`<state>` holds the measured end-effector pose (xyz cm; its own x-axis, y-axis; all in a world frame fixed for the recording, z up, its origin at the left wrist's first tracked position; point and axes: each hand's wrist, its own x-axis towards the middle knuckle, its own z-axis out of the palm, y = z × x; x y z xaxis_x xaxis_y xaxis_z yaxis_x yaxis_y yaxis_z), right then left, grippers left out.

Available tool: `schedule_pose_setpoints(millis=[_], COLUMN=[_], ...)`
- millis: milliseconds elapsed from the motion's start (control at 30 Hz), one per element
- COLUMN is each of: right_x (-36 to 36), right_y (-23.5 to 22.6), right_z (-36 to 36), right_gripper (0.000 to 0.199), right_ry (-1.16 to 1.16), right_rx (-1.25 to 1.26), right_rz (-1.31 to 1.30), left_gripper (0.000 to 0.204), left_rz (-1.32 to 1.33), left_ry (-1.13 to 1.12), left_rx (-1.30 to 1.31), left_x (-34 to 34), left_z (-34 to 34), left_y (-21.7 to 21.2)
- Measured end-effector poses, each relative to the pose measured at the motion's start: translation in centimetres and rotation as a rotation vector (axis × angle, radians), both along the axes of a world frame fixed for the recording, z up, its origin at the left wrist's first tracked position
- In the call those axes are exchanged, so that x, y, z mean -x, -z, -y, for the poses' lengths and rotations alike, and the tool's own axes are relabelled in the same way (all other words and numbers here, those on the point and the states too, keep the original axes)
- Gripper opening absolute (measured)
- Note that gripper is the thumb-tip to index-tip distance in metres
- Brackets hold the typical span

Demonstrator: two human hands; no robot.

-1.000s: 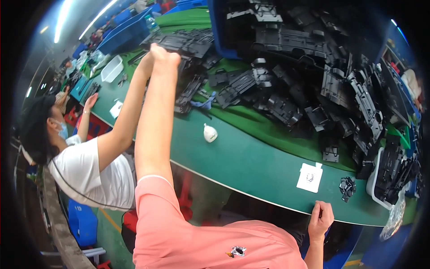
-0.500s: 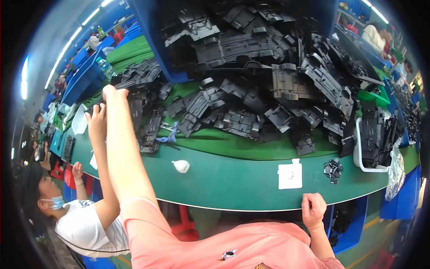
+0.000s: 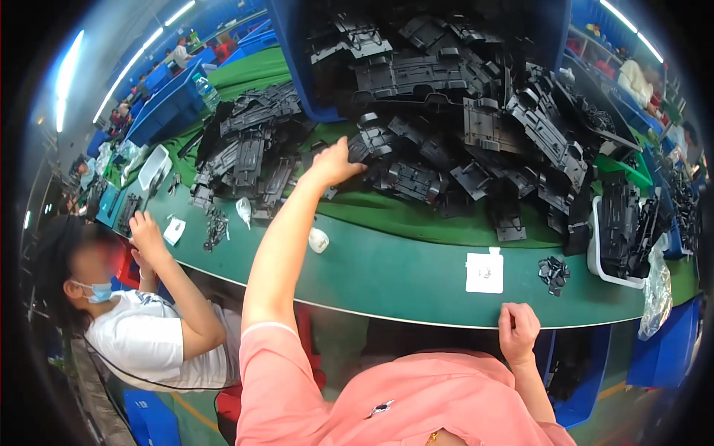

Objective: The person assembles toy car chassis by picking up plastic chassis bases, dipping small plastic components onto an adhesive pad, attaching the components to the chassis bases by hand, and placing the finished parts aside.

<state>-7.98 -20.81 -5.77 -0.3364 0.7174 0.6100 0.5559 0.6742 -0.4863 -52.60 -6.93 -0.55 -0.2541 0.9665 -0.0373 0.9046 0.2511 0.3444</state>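
Note:
My left hand point(image 3: 336, 162) is stretched out over the near side of the heap, thumb and forefinger spread apart. It reaches a black plastic chassis point(image 3: 374, 140), partly covering it; whether it touches the part is unclear. Several similar chassis parts point(image 3: 411, 183) lie to its right on green cloth point(image 3: 394, 224). My right hand point(image 3: 518, 331) is closed in a fist at the table's front edge, its inside hidden. A white square card point(image 3: 476, 282) and a small pile of black plastic pieces point(image 3: 553, 276) lie just beyond it.
A co-worker point(image 3: 160, 334) sits at the left. Black parts crowd a big blue bin point(image 3: 296, 67) at the back. A white tub point(image 3: 597, 238) of chassis parts and a clear plastic bag point(image 3: 656, 297) are at the right. A small white bundle point(image 3: 318, 240) lies by my left forearm.
My left hand has moved away from the co-worker's hand at the left, rightward to the chassis heap. The co-worker's arm has drawn back. My right fist stays at the edge.

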Motion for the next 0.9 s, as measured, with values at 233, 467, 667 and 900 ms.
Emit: schedule_pose_setpoints(millis=[233,467,667,900], right_x=[0.0,-1.0,-1.4,-1.8], right_y=[0.1,0.3,0.5,0.8], right_z=[-0.2,-0.1,0.1,-0.6], right_gripper=[0.014,0.017,0.018,0.017], right_ry=[-0.041,-0.093,-0.177,-0.262], right_rx=[-0.09,-0.123,-0.116,-0.126], right_rz=[-0.07,-0.129,-0.162,-0.226], left_gripper=[0.084,0.096,0.102,0.061], left_rz=[-0.256,-0.644,-0.47,0.833], left_ry=[0.105,-0.039,-0.109,-0.116], left_rx=[0.004,-0.048,-0.319,-0.715], left_x=[1.4,0.6,-1.1,-10.0], left_z=[0.3,4.6,10.4,12.9], left_y=[-4.7,-9.1,-10.9,-11.4])
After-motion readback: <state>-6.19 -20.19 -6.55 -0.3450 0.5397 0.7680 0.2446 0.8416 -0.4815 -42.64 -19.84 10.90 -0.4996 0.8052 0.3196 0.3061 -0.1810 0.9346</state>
